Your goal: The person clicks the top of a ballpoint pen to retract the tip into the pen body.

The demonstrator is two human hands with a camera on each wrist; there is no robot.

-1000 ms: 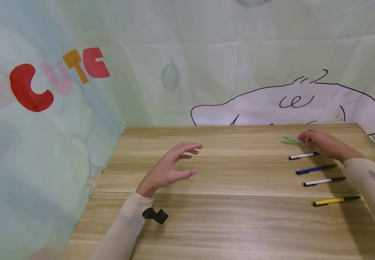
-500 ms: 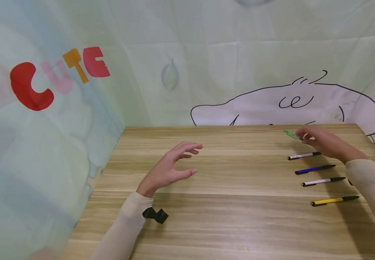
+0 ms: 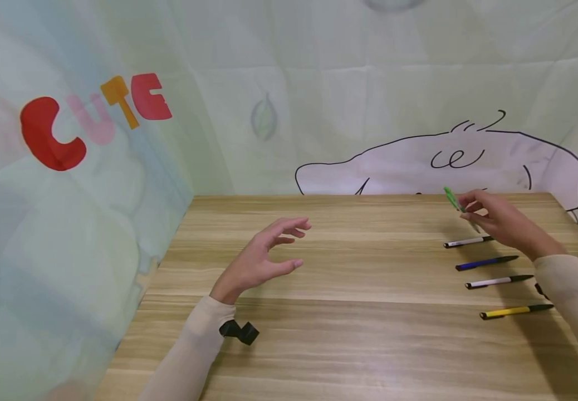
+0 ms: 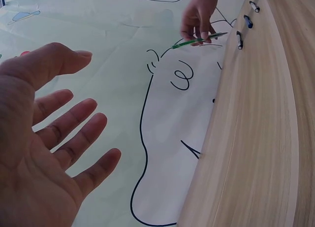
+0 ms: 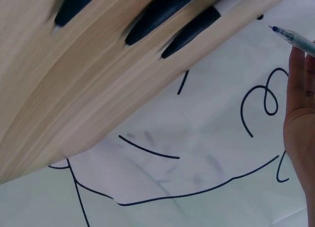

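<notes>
A pale cloth backdrop [image 3: 319,111] rises beyond and to the left of the work area, with the word CUTE at ten o'clock and a line-drawn creature at one o'clock. Against it stands a wood-grain table [image 3: 359,351], its surface bearing four pens.

Taking the table's middle as the clock's centre, the left hand [image 3: 259,257] is poised at ten o'clock, holding nothing, its fingers gently bent and spread, thumb well apart from them. The right hand [image 3: 504,220] is at two, its thumb and fingers pinching the green pen. A black device [image 3: 240,332] sits at the left wrist.

Of the pens lying on the table, the yellow pen [image 3: 512,312] and the nearer white pen [image 3: 491,282] are at about three o'clock, the blue pen [image 3: 481,263] slightly above three, and the farther white pen [image 3: 464,243] at two, partly hidden by the right hand. The green pen [image 3: 451,197] is held above the table between one and two o'clock, tilted, its green end toward half past ten.
</notes>
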